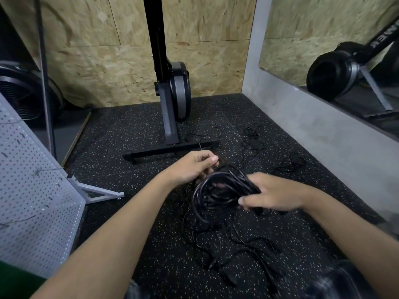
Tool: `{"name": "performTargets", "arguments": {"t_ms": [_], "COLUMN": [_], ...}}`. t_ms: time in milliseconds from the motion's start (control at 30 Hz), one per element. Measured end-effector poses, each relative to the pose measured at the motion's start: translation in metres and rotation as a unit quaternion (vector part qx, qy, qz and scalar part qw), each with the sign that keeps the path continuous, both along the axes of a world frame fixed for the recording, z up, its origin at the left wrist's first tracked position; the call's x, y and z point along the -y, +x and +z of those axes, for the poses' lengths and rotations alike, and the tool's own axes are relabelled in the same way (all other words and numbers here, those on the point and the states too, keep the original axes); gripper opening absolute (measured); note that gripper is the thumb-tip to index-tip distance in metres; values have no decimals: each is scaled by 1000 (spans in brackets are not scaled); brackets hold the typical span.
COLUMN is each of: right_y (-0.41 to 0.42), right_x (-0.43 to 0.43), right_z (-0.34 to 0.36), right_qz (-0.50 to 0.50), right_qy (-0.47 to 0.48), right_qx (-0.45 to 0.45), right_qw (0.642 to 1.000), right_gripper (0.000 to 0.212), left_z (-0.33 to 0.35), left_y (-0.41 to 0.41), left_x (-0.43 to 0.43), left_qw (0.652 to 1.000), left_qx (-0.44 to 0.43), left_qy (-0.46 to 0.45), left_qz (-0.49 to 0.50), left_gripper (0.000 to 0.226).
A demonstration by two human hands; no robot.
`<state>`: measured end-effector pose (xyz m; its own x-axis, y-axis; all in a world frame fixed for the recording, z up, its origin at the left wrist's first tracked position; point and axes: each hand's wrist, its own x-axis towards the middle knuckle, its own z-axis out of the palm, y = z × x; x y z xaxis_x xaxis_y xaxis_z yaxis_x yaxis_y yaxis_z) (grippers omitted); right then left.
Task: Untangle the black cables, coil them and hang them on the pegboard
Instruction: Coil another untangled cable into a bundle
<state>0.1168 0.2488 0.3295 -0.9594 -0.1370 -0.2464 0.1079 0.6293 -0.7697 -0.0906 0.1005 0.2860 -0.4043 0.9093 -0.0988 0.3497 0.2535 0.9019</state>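
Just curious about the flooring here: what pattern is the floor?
The floor is black with small pale speckles; the head view shows it.

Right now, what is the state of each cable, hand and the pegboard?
cable bundle: partly coiled, held up by both hands.
left hand: pinches strands at the bundle's top.
right hand: grips the bundle's side.
loose cables: tangled on the floor below.
small tangles: on the floor, untouched.
pegboard: standing, no black coil on it.

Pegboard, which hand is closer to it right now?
Left. The left hand holds the black cables on the side toward the pegboard, which stands off to the person's left; the right hand grips the same bundle farther right.
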Motion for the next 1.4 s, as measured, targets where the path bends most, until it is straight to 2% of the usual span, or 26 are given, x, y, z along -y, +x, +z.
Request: {"name": "performTargets", "arguments": {"t_ms": [100, 200, 300, 400, 500, 533, 600, 700, 767, 833, 900, 1000, 1100, 1200, 1267, 1333, 1400], "right_y": [3, 1, 1, 0, -3, -5, -9, -19, -25, -28, -30, -30, -28, -28, -25, -19, -13], "right_x": [-7, -8, -8, -6, -7, -8, -9, -14, -20, -25, -33, -42, -42, -43, -44, -42, -35], "right_z": [3, 0, -3, -6, -9, -10, -14, -25, -30, -33, -39, -49, -51, -46, -45, -47, -47], "right_qz": [-32, -78, -122, -131, -153, -169, -202, -264, -320, -357, -375, -373, -338, -304, -248, -169, -103], "right_qy": [-22, -50, -65, -71, -80, -82, -83, -58, -7, 47, 84, 175, 259, 282, 278, 261, 231], "right_qx": [-36, -71, -116, -153, -191, -202, -220, -243, -246, -233, -223, -172, -122, -125, -95, -54, -55], "right_qw": [999, 993, 984, 977, 966, 961, 951, 932, 915, 903, 896, 895, 897, 901, 923, 949, 966], "right_gripper": [5, 26, 34, 32, 25, 24, 23, 25, 32, 40, 46, 55, 65, 61, 60, 60, 62], "left_z": [1, -2, -9, -18, -16, -13, -10, -13, -15, -17, -17, -15, 0, 13, 17, 18, 18], "left_y": [-3, 2, 1, -3, 5, 10, 23, 43, 54, 64, 74, 82, 72, 58, 53, 44, 33], "left_x": [1, -2, -1, 1, 1, 0, -5, -17, -21, -23, -24, -25, -20, -12, -7, -2, 3], "left_qw": [999, 990, 978, 968, 957, 953, 953, 953, 972, 994, 997, 981, 939, 909, 892, 888, 902], "left_qx": [39, 128, 193, 236, 284, 299, 300, 293, 218, 77, -60, -187, -336, -412, -449, -457, -428], "left_qy": [5, 8, -28, -25, -13, -4, 20, 40, 41, 22, -21, -57, -64, -44, -39, -13, 30], "left_qz": [22, 55, 75, 80, 59, 50, 48, 70, 82, 73, 43, 12, 42, 51, 42, 44, 53], "left_gripper": [39, 34, 26, 30, 24, 31, 40, 27, 28, 30, 23, 20, 27, 28, 28, 29, 30]}}
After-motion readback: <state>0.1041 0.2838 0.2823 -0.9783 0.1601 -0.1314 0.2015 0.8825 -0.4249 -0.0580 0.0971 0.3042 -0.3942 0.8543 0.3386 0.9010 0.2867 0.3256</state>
